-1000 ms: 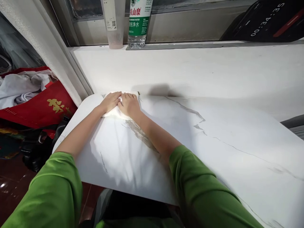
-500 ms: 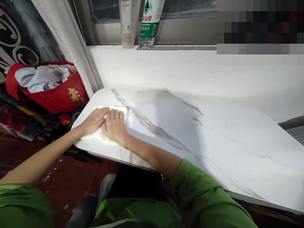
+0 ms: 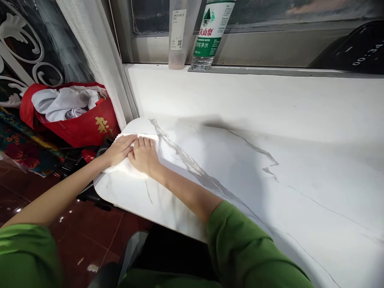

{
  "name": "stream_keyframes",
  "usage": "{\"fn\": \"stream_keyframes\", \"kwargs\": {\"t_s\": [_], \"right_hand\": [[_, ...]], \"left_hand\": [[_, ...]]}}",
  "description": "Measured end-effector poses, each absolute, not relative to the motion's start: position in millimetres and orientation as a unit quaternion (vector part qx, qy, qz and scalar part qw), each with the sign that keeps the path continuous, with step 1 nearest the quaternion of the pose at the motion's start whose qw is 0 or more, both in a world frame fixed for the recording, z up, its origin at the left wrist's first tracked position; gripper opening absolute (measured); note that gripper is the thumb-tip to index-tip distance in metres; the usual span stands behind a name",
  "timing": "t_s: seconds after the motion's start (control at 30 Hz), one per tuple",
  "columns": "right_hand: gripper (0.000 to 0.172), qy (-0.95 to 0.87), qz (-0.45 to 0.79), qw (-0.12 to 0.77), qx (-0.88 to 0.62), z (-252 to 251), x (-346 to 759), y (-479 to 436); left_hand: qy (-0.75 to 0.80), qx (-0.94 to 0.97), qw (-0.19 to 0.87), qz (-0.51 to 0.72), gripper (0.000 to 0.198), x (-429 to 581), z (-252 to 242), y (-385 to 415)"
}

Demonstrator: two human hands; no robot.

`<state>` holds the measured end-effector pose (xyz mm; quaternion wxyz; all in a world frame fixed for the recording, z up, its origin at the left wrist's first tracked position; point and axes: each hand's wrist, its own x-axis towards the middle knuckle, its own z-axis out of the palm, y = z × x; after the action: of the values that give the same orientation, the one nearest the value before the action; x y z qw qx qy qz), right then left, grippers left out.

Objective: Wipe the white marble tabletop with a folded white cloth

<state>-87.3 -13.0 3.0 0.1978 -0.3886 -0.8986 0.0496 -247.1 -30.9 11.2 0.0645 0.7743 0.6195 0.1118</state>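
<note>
A white cloth [image 3: 129, 169] lies flat at the left end of the white marbled table [image 3: 186, 208]. Both hands press on it from above, side by side and touching. My left hand [image 3: 121, 149] lies flat with its fingers stretched out toward the right. My right hand [image 3: 144, 155] is spread flat beside it, fingers pointing to the wall, its thumb against my left hand. Part of the cloth is hidden under the hands.
On the sill stand a clear plastic cup [image 3: 177, 38] and a water bottle [image 3: 212, 36]. A dark device with lit digits [image 3: 360, 52] is at the right. Left of the table are a red bag [image 3: 81, 130] with white fabric and a white curtain [image 3: 93, 52].
Both hands and the cloth have shifted toward the table's back left edge. The view has moved, so the sill objects appear lower and farther right.
</note>
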Motion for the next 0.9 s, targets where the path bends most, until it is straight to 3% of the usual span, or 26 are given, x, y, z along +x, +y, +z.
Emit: {"fn": "stream_keyframes", "kwargs": {"t_s": [0.23,0.43,0.67,0.9], "right_hand": [[0.048,-0.861,0.032,0.23,-0.452,-6.7,-93.8,86.9],[0.045,-0.844,0.021,0.236,-0.48,-10.6,-98.1,116.9],[0.049,-0.865,0.023,0.226,-0.448,-8.5,-88.1,88.4],[0.054,-0.896,0.033,0.218,-0.385,-3.8,-67.8,6.1]], "left_hand": [[0.585,0.798,0.076,0.121,0.057,-244.5,10.9,92.4],[0.585,0.796,0.093,0.123,0.058,-244.4,8.7,131.3],[0.6,0.791,0.07,0.093,0.058,-240.9,12.0,93.2],[0.62,0.78,0.03,0.074,0.058,-226.3,10.3,-14.0]]}}
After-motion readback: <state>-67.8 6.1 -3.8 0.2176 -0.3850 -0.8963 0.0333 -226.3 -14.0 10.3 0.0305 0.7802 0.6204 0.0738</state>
